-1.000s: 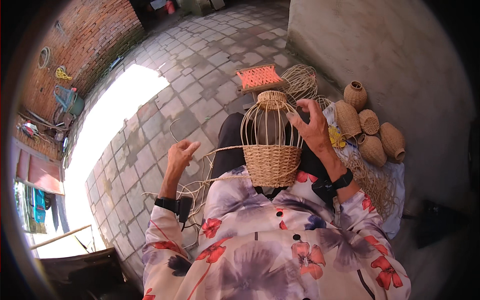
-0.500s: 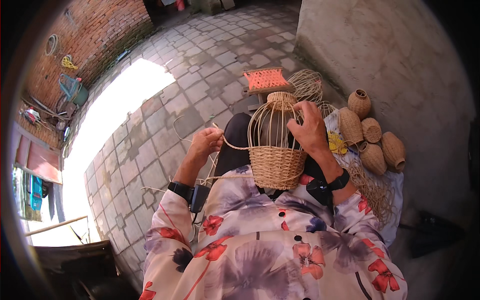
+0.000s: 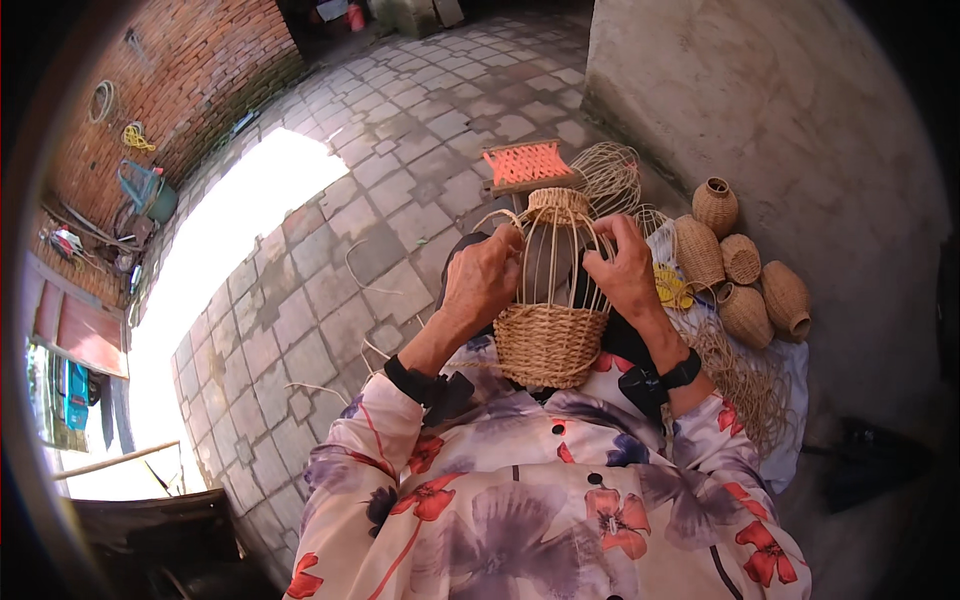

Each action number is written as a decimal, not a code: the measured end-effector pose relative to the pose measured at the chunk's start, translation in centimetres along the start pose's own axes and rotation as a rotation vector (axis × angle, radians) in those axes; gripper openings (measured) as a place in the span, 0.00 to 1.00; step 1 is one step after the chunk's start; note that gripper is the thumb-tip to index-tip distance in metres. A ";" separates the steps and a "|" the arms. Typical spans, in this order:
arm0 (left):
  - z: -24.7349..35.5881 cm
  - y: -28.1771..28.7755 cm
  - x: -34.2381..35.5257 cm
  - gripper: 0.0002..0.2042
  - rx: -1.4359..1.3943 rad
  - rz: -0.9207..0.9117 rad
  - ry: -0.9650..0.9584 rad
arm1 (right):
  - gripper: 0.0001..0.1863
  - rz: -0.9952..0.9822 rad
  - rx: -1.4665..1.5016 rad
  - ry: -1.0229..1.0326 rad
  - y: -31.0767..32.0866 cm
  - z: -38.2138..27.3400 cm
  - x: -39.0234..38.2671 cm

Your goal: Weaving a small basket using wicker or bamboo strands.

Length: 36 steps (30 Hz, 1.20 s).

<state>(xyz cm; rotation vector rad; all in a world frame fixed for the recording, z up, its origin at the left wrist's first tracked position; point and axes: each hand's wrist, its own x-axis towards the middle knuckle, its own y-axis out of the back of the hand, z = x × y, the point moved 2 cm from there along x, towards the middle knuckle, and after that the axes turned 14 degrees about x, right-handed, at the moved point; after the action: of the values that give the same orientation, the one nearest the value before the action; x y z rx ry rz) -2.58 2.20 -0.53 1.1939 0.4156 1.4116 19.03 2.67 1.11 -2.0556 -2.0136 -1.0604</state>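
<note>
Weaving seems to be the step in hand: the basket (image 3: pixel 552 350) is in front of you between both hands, its lower part closely woven, bare ribs (image 3: pixel 552 262) running up to the bound neck (image 3: pixel 558 206). Your left hand (image 3: pixel 483 272) is at the left ribs, fingers curled in a narrow pinch that seems to hold the strand (image 3: pixel 497 211), which arches out beside the neck. Your right hand (image 3: pixel 628 270) is at the right ribs, thumb and forefinger bent toward them; I cannot tell whether it grips one. The next move likely calls for passing the strand between ribs and drawing it down to the weave, with the right hand steadying. Your left forearm (image 3: pixel 428 345) and right forearm (image 3: pixel 662 338) slant inward from below, fingers flexed.
</note>
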 end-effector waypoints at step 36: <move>-2.8 -0.4 -0.8 0.06 -0.434 -0.137 0.310 | 0.13 -0.099 0.284 -0.195 1.4 3.6 -1.1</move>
<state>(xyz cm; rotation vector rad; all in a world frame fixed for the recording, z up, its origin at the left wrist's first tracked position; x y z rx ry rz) -4.87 2.63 -2.36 0.5884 0.3719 1.4765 21.85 3.34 -1.63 -1.9938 -2.2252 -0.5600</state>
